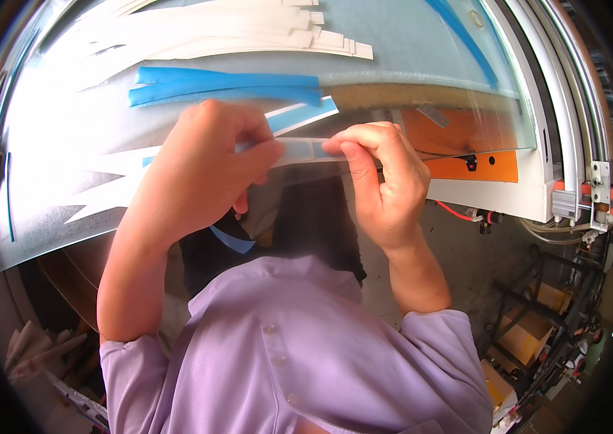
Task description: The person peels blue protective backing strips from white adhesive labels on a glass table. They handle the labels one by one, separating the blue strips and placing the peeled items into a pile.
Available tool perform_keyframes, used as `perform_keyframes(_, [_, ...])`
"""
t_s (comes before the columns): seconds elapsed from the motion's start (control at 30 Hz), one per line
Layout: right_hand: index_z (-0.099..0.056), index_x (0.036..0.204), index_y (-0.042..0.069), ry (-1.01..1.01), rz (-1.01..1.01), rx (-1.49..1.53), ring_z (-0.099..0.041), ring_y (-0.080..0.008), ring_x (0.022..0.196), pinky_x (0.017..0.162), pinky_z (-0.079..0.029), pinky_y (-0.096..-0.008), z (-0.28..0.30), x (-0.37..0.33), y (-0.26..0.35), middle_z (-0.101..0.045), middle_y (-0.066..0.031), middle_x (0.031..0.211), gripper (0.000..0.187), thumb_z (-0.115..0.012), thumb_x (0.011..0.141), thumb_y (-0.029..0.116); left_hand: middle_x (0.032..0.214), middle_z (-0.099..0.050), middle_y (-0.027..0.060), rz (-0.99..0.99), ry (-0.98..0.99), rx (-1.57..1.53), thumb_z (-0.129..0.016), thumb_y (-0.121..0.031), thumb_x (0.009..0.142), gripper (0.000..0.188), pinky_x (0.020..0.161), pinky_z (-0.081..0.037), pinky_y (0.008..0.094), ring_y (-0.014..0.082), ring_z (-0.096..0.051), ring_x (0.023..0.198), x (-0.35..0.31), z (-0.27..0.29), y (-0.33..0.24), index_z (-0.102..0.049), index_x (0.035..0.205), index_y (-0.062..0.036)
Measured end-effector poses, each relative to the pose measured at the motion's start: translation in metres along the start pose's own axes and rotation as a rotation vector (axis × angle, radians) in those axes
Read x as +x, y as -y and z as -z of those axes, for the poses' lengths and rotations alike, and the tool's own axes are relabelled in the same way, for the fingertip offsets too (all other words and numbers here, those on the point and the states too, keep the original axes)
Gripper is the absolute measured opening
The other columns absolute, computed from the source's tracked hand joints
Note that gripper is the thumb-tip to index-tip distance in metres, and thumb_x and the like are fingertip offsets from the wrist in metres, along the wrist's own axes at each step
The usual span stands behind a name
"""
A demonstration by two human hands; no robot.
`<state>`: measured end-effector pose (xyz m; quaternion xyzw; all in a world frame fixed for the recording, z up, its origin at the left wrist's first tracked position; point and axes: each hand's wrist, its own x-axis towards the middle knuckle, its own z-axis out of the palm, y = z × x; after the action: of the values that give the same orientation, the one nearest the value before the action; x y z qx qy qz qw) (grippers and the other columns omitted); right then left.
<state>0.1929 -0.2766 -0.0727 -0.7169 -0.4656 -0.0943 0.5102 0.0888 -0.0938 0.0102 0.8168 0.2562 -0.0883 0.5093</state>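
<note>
A thin strip (298, 150), whitish with a pale blue part, stretches between my two hands near the glass table's front edge. My left hand (212, 163) is closed on it, its thumb and finger pinching the strip. My right hand (387, 170) pinches the strip's right end between thumb and forefinger. Just behind the strip lies a white-edged blue strip (310, 114), partly hidden by my left hand. Beyond it are several blue strips (227, 87), laid together. Below my left hand a blue strip end (232, 240) hangs over my dark trousers.
A pile of white strips (248, 29) covers the far part of the glass tabletop (407, 43). More white strips (104, 192) fan out at left. An orange panel (458, 163) shows at right, beside a metal frame (574, 108). A dark rack with cartons (527, 333) stands lower right.
</note>
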Motion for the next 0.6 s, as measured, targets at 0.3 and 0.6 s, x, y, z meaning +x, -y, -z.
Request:
perform_keyframes(0.3, [-0.066, 0.093, 0.004, -0.09, -0.044, 0.047, -0.062, -0.0238, 0.07, 0.066, -0.047, -0.0337, -0.0081, -0.0007, -0.0015, -0.071, -0.0063, 0.082, 0.004, -0.07, 0.093, 0.002, 0.063, -0.059, 0.0012, -0.003, -0.036, 0.032, -0.07, -0.013, 0.093, 0.021, 0.049, -0.045, 0.0244, 0.0077, -0.059, 0.051, 0.0022, -0.006, 0.0084, -0.065, 0.079, 0.0016])
perform_keyframes(0.6, [-0.066, 0.092, 0.004, -0.103, -0.012, 0.044, -0.062, -0.0232, 0.071, 0.066, -0.047, -0.0335, -0.0087, -0.0035, -0.0033, -0.071, -0.0065, 0.083, 0.006, -0.071, 0.091, 0.0, 0.061, -0.059, 0.001, -0.048, -0.075, 0.076, -0.07, -0.013, 0.091, 0.021, 0.049, -0.045, 0.0245, 0.0077, -0.06, 0.051, 0.0015, -0.009, 0.0109, -0.065, 0.077, 0.0012])
